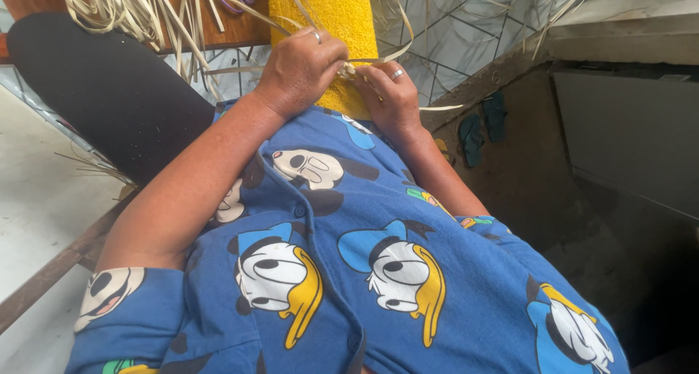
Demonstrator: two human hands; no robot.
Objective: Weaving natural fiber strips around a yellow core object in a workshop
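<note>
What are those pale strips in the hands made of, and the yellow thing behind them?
The pale strips look like dried plant leaf or cane, flat and matte: thin, bending, straw-coloured. The yellow thing looks like looped towel-like cloth, by its nubbly texture. Left hand and right hand pinch the strips.

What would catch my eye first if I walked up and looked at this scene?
First the bright blue cartoon-print shirt filling the lower half of the view. Above it, the left hand and right hand meet at top centre, both pinching pale flat straw strips against a vivid yellow woven mat. A loose bundle of strips hangs at top left, and a pair of teal sandals lies on the dark floor to the right.
</note>
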